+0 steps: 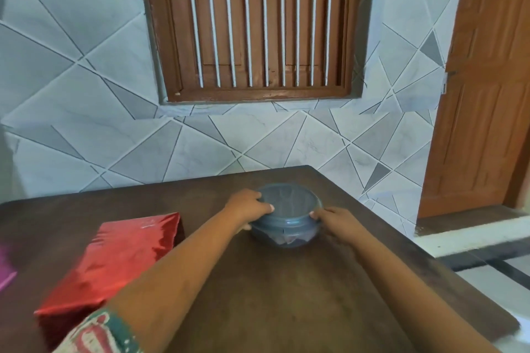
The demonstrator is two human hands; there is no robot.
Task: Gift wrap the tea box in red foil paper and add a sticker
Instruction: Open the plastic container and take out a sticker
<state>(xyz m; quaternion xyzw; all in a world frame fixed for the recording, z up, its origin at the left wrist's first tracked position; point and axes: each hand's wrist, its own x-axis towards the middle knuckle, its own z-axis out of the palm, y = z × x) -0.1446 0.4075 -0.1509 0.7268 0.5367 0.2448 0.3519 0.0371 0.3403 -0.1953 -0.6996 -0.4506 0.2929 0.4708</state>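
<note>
**Two hands gripped the tub [289, 205]**

Fingers [253, 196] of the left hand [245, 209] curled round the left side of the round, lidded, blue-grey tub, thumb on the lid's rim. The right hand [339, 223] gripped the opposite side the same way. The tub stood on the table [286, 295], near its far edge. The box [114, 255], wrapped in red foil, lay on the table to the left, well apart from the tub. A pink thing [5, 269] showed at the left edge. Behind stood a tiled wall [71, 66], a barred window [252, 23] and a door [487, 94].
</note>
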